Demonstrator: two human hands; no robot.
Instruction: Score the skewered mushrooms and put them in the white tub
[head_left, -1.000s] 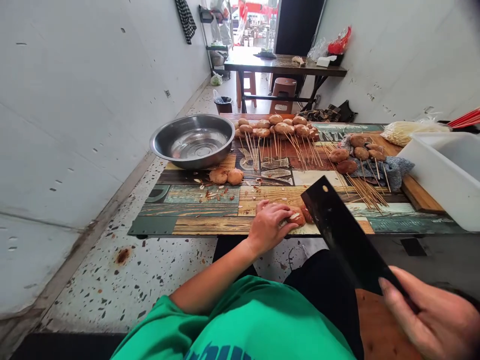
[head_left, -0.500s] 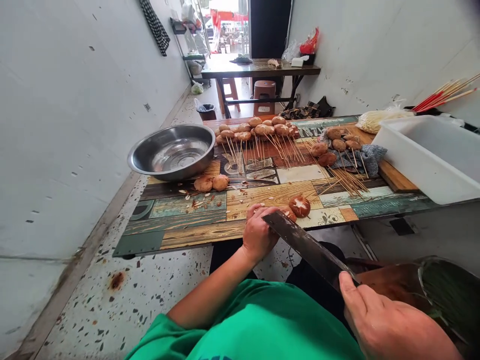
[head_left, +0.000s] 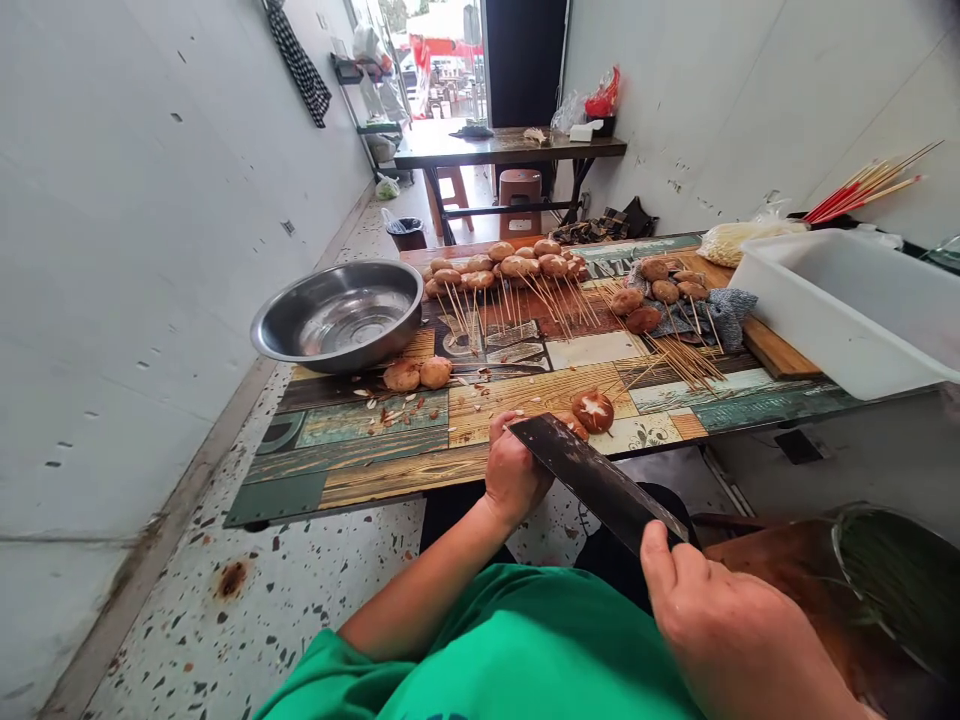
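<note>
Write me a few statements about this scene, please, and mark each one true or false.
1. The right hand holds a cleaver. True.
2. The metal bowl is at the picture's right. False: the metal bowl is at the left.
3. A mushroom beyond the cleaver has a pale star-like mark on its cap. True.
4. The grey cloth lies inside the white tub. False: the grey cloth is outside the white tub.
5. Thin sticks poke out from the mushroom pile. True.

Patchwork-patterned table (head_left: 405, 482) with steel basin (head_left: 360, 358), skewered mushrooms (head_left: 517, 266), pale scraps (head_left: 410, 397), bluish-grey cloth (head_left: 727, 320) and wooden board (head_left: 776, 355)
</note>
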